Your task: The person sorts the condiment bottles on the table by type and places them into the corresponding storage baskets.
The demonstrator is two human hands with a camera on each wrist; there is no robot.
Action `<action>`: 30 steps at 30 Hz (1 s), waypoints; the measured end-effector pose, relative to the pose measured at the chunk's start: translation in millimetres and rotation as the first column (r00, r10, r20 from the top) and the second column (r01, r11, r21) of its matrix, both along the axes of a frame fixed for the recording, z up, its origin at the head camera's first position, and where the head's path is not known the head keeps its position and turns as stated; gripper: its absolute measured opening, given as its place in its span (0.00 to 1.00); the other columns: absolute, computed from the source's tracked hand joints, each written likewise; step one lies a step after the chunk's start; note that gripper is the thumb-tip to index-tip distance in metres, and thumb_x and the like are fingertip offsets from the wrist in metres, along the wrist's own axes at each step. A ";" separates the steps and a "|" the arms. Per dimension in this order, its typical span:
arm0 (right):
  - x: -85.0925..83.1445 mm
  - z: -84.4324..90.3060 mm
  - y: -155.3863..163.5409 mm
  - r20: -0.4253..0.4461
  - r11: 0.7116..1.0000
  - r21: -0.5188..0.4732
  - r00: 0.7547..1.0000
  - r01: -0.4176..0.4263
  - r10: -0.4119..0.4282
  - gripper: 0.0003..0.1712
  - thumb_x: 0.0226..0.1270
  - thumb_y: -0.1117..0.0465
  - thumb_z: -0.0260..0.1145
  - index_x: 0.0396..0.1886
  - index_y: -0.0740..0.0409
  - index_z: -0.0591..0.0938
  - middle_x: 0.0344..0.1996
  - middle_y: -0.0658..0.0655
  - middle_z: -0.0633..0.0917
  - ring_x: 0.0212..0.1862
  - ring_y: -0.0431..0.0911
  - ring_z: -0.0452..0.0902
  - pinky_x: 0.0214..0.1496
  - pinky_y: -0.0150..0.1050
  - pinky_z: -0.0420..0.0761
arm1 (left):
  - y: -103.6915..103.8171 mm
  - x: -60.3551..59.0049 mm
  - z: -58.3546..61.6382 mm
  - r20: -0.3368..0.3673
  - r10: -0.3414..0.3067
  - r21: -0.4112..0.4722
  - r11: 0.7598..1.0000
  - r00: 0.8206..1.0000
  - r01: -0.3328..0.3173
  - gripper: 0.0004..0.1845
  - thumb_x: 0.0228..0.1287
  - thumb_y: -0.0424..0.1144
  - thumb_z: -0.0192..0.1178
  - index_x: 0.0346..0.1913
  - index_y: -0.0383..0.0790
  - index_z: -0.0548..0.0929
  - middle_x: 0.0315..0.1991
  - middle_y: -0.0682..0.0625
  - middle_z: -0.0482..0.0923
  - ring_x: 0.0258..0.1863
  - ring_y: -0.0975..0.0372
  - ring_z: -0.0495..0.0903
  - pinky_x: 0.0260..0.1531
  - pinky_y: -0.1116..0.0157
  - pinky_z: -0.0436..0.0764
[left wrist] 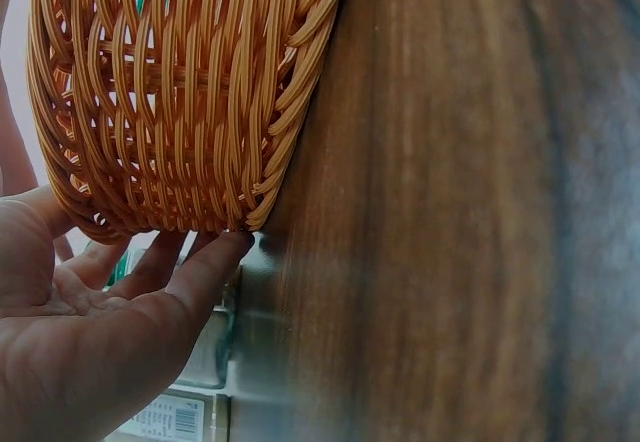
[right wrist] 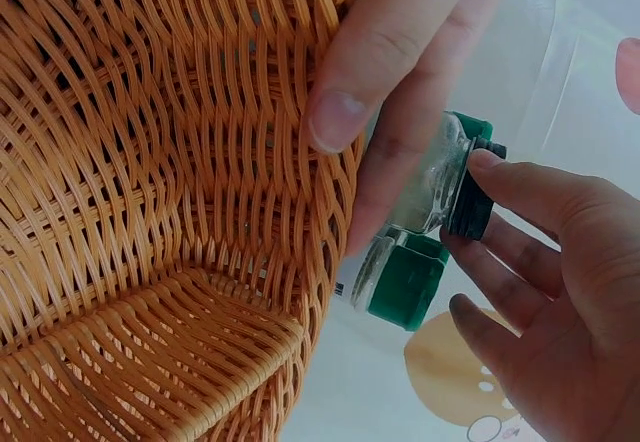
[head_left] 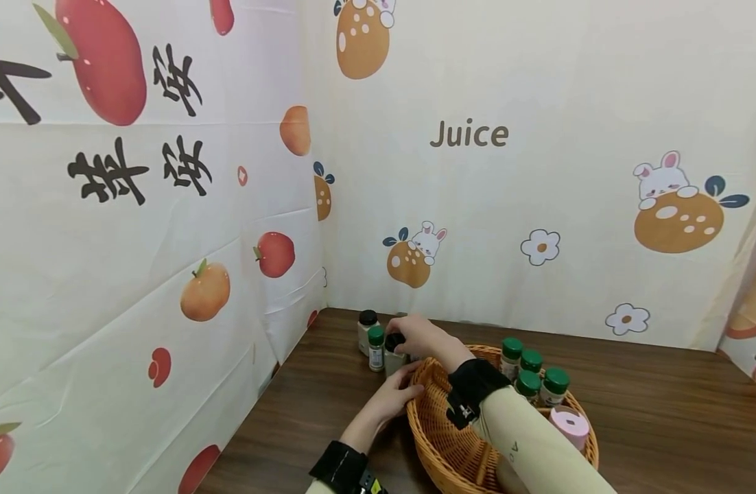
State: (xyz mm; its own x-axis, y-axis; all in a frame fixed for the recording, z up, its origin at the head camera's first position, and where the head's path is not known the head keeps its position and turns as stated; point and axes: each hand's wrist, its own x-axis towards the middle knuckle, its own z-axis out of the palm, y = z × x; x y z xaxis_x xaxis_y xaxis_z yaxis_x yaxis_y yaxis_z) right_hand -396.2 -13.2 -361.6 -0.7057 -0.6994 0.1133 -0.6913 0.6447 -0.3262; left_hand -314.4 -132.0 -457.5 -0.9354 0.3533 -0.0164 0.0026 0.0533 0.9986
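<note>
Right hand (head_left: pixel 418 335) | fingers curled round the black cap of a small glass spice jar (head_left: pixel 394 351), just beyond the woven wicker basket (head_left: pixel 433 432), apparently to stand it | left hand (head_left: pixel 395 396) | fingers straight, bracing the basket's rim.

Black-capped jar (head_left: pixel 394 351) upright on table, beside basket (head_left: pixel 429 425).

Wicker basket (head_left: pixel 429 439): orange-tan weave. Jars in the basket (head_left: pixel 529 374): green caps. Jar at the right hand (head_left: pixel 393 353): clear glass, black cap. Table (head_left: pixel 662 405): dark brown wood grain. Backdrop (head_left: pixel 538 171): cream, printed with red apples, orange fruit, white rabbits, flowers and brown "Juice" lettering. Wrist bands (head_left: pixel 473 387): black.
</note>
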 end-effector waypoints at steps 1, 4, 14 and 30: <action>0.3 0.1 0.8 -0.007 1.000 0.001 1.000 -0.001 0.001 0.18 0.65 0.66 0.69 0.56 0.57 0.82 0.49 0.59 0.86 0.51 0.53 0.81 0.53 0.48 0.81 | 0.2 0.2 0.0 -0.004 -0.003 0.000 1.000 1.000 0.003 0.29 0.77 0.33 0.49 0.77 0.37 0.58 0.73 0.31 0.60 0.65 0.43 0.72 0.53 0.51 0.81; 1.3 2.7 2.6 -0.016 1.000 -0.010 1.000 0.006 -0.006 0.19 0.66 0.65 0.69 0.57 0.57 0.82 0.50 0.57 0.85 0.52 0.51 0.80 0.53 0.47 0.81 | 0.6 0.5 -0.6 -0.011 -0.007 -0.005 1.000 1.000 0.007 0.29 0.77 0.33 0.49 0.77 0.38 0.58 0.73 0.31 0.60 0.65 0.42 0.72 0.53 0.51 0.81; 7.6 22.5 6.4 -0.015 0.997 -0.070 1.000 0.015 -0.016 0.20 0.67 0.62 0.68 0.59 0.58 0.81 0.53 0.57 0.85 0.52 0.49 0.80 0.53 0.46 0.81 | -2.0 0.4 0.1 -0.013 -0.021 -0.005 1.000 1.000 0.021 0.30 0.77 0.34 0.49 0.77 0.37 0.57 0.72 0.30 0.60 0.65 0.40 0.72 0.55 0.48 0.81; 30.8 64.6 26.8 -0.076 0.989 -0.142 0.996 0.040 -0.051 0.21 0.67 0.60 0.69 0.59 0.58 0.81 0.53 0.57 0.85 0.58 0.51 0.80 0.58 0.47 0.80 | -2.7 -1.3 0.7 -0.018 -0.002 -0.053 0.999 1.000 0.001 0.29 0.77 0.35 0.51 0.77 0.38 0.58 0.73 0.30 0.58 0.66 0.41 0.71 0.54 0.48 0.82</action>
